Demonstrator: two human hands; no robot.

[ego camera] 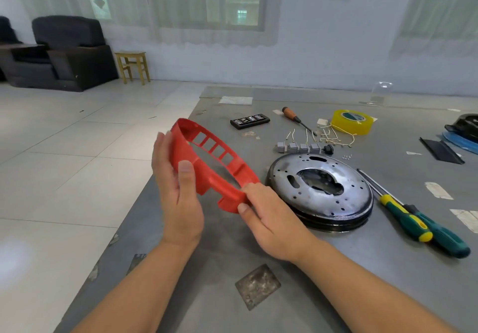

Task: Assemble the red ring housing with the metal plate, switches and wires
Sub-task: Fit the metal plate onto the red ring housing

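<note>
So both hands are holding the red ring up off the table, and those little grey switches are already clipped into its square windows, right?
Not quite. Both hands, left and right, do hold the red ring up, but its square windows are empty. The head view shows the grey switches lying in a row on the table, behind the metal plate.

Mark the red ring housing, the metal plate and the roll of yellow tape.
red ring housing point(207, 177): head view, near wall of the ring.
metal plate point(344, 198): head view, right face.
roll of yellow tape point(345, 125): head view, outer side.
</note>
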